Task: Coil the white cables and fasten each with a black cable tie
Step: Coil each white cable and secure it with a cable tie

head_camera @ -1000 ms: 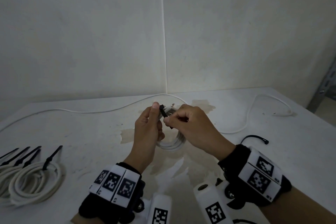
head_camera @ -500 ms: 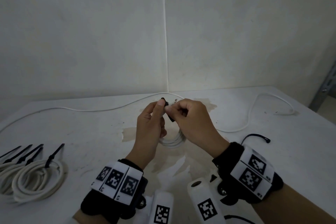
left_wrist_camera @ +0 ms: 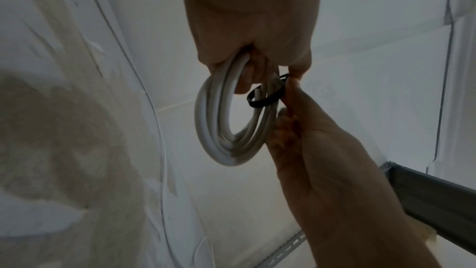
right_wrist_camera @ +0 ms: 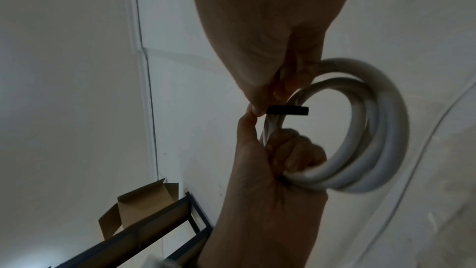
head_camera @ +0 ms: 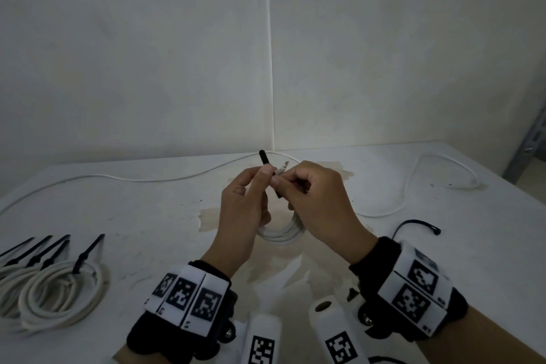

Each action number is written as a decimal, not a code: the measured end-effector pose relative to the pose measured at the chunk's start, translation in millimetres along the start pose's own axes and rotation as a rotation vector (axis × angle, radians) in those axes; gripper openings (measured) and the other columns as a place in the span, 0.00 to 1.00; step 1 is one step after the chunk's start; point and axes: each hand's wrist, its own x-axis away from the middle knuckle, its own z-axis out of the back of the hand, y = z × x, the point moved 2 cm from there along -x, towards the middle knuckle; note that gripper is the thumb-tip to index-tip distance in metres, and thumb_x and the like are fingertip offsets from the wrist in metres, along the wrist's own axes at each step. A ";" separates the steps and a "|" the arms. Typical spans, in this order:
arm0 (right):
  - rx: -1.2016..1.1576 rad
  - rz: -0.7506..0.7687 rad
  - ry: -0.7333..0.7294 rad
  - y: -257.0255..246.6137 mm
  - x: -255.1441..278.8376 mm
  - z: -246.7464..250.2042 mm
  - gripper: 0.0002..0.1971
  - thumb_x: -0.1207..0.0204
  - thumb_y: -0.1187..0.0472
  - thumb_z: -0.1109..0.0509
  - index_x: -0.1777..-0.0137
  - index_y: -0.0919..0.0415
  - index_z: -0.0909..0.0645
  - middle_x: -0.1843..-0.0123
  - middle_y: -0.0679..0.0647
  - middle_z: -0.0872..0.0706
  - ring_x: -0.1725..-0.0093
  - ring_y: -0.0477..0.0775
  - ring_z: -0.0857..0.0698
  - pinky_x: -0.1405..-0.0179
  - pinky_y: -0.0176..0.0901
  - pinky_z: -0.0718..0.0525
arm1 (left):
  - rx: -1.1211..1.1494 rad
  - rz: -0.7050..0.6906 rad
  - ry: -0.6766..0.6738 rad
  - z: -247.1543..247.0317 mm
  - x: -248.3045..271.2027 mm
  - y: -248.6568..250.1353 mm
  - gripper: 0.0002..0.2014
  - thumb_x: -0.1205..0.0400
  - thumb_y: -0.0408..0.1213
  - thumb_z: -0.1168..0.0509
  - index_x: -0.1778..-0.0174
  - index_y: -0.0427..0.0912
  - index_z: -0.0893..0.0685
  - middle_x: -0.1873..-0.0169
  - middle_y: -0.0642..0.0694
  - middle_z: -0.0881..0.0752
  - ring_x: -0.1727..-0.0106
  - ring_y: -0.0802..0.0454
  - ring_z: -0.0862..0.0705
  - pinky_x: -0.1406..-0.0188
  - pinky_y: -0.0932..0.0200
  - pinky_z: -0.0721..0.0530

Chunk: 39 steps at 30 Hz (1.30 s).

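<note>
Both hands hold a small white cable coil point(head_camera: 280, 235) above the table point(head_camera: 443, 245). My left hand point(head_camera: 267, 174) curls its lower fingers through the coil point(right_wrist_camera: 381, 129), while its thumb and forefinger pinch the tail of a black cable tie point(head_camera: 263, 158) that sticks up above them. My right hand point(head_camera: 279, 183) pinches the same tie from the other side. In the wrist views the tie point(left_wrist_camera: 268, 97) makes a loose loop around the coil's strands point(left_wrist_camera: 206, 125). The tie's head is hidden between the fingertips.
Several tied coils point(head_camera: 59, 289) lie at the table's near left. A loose white cable point(head_camera: 147, 179) runs along the back, another point(head_camera: 413, 186) curves on the right, beside one spare black tie point(head_camera: 419, 224). A metal rack point(head_camera: 529, 145) stands past the right edge.
The tie's tail now sticks out further above my left thumb. Both hands have risen slightly with the coil.
</note>
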 end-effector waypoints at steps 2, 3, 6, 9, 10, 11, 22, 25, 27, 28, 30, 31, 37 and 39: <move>-0.036 -0.018 0.050 -2.6 -4.8 10.3 0.11 0.31 0.59 0.24 0.67 0.67 0.18 0.74 0.51 0.21 0.75 0.42 0.26 0.73 0.29 0.28 | 0.013 0.021 0.000 4.3 -2.2 1.0 0.12 0.17 0.39 0.40 0.65 0.42 0.17 0.87 0.55 0.36 0.83 0.59 0.40 0.83 0.65 0.38; -0.059 -0.036 0.057 -3.5 -9.0 15.1 0.11 0.30 0.57 0.25 0.67 0.65 0.18 0.72 0.51 0.20 0.74 0.42 0.26 0.72 0.30 0.27 | 0.013 0.027 -0.009 6.1 -3.0 1.3 0.12 0.18 0.39 0.40 0.65 0.42 0.17 0.87 0.55 0.37 0.83 0.59 0.41 0.83 0.65 0.39; -0.065 -0.099 -0.097 -5.0 -21.1 19.0 0.05 0.23 0.55 0.33 0.56 0.52 0.16 0.54 0.49 0.15 0.58 0.49 0.19 0.58 0.31 0.23 | -0.052 0.031 -0.078 6.1 -2.1 1.7 0.11 0.18 0.39 0.39 0.61 0.40 0.15 0.87 0.56 0.37 0.84 0.59 0.40 0.83 0.66 0.38; -0.012 -0.089 -0.282 -6.8 -27.2 15.0 0.07 0.22 0.56 0.35 0.56 0.52 0.15 0.51 0.53 0.16 0.52 0.50 0.18 0.57 0.26 0.23 | -0.086 0.043 -0.135 2.5 1.1 1.2 0.12 0.18 0.37 0.38 0.67 0.46 0.15 0.86 0.55 0.36 0.84 0.58 0.40 0.82 0.66 0.37; -0.004 -0.072 -0.312 -8.7 -27.7 14.6 0.08 0.22 0.58 0.34 0.59 0.54 0.15 0.54 0.54 0.15 0.56 0.48 0.17 0.59 0.25 0.23 | -0.078 0.051 -0.146 2.0 1.5 0.9 0.14 0.19 0.37 0.38 0.70 0.48 0.15 0.86 0.54 0.36 0.84 0.58 0.40 0.81 0.66 0.38; 0.012 -0.056 -0.327 -10.5 -28.0 14.8 0.09 0.21 0.59 0.35 0.60 0.57 0.15 0.58 0.51 0.14 0.59 0.44 0.17 0.61 0.24 0.24 | -0.066 0.062 -0.153 2.0 1.6 1.0 0.15 0.19 0.36 0.37 0.72 0.49 0.16 0.85 0.53 0.37 0.83 0.58 0.41 0.81 0.66 0.38; -0.013 -0.045 -0.052 -16.1 -40.3 23.3 0.13 0.19 0.60 0.39 0.66 0.56 0.23 0.70 0.48 0.19 0.80 0.45 0.18 0.77 0.34 0.23 | -0.142 0.079 -0.210 -1.7 10.2 -5.8 0.07 0.20 0.35 0.37 0.62 0.40 0.16 0.87 0.56 0.35 0.85 0.59 0.39 0.83 0.67 0.36; -0.090 -0.111 -0.126 -13.9 -35.1 19.6 0.09 0.21 0.59 0.35 0.61 0.61 0.20 0.71 0.51 0.17 0.76 0.43 0.18 0.73 0.31 0.21 | -0.168 0.064 -0.193 4.1 7.1 -3.5 0.06 0.20 0.35 0.36 0.61 0.40 0.16 0.88 0.56 0.34 0.85 0.59 0.39 0.82 0.66 0.36; -0.096 -0.119 -0.205 -13.3 -29.5 15.7 0.05 0.24 0.61 0.31 0.62 0.58 0.19 0.69 0.53 0.15 0.71 0.43 0.17 0.68 0.31 0.19 | -0.116 0.063 -0.164 6.6 4.3 -1.7 0.06 0.19 0.35 0.37 0.60 0.38 0.17 0.88 0.56 0.35 0.85 0.59 0.39 0.82 0.66 0.37; -0.072 -0.104 -0.213 -12.7 -27.8 14.4 0.06 0.25 0.62 0.30 0.64 0.58 0.19 0.68 0.55 0.15 0.69 0.44 0.17 0.65 0.34 0.18 | -0.089 0.068 -0.158 6.9 3.5 -1.3 0.07 0.19 0.35 0.37 0.60 0.38 0.17 0.88 0.56 0.35 0.85 0.59 0.40 0.83 0.67 0.37; -0.015 -0.063 -0.189 -12.1 -27.4 12.9 0.09 0.24 0.62 0.31 0.65 0.61 0.20 0.65 0.62 0.14 0.66 0.52 0.18 0.59 0.46 0.17 | -0.055 0.075 -0.164 5.4 3.6 -0.8 0.07 0.19 0.35 0.38 0.60 0.39 0.18 0.88 0.56 0.36 0.85 0.59 0.41 0.84 0.68 0.38; 0.006 -0.048 -0.175 -12.3 -27.4 12.3 0.09 0.23 0.62 0.32 0.64 0.63 0.21 0.64 0.64 0.14 0.65 0.56 0.18 0.57 0.51 0.17 | -0.048 0.078 -0.168 4.9 4.1 -0.8 0.07 0.19 0.34 0.38 0.61 0.39 0.18 0.87 0.56 0.37 0.85 0.59 0.41 0.83 0.68 0.38; 0.067 -0.004 -0.085 -16.0 -30.1 13.4 0.09 0.23 0.61 0.32 0.62 0.66 0.22 0.67 0.64 0.16 0.64 0.65 0.16 0.57 0.57 0.15 | -0.073 0.052 -0.195 1.2 5.4 4.5 0.09 0.19 0.34 0.38 0.64 0.42 0.18 0.87 0.55 0.37 0.84 0.58 0.42 0.82 0.66 0.39; 0.039 -0.027 -0.079 -17.5 -33.1 14.1 0.09 0.23 0.63 0.32 0.62 0.67 0.22 0.71 0.58 0.18 0.70 0.55 0.17 0.59 0.52 0.15 | -0.076 0.038 -0.204 0.5 4.8 6.5 0.09 0.19 0.34 0.38 0.64 0.42 0.18 0.87 0.56 0.37 0.83 0.58 0.43 0.82 0.66 0.40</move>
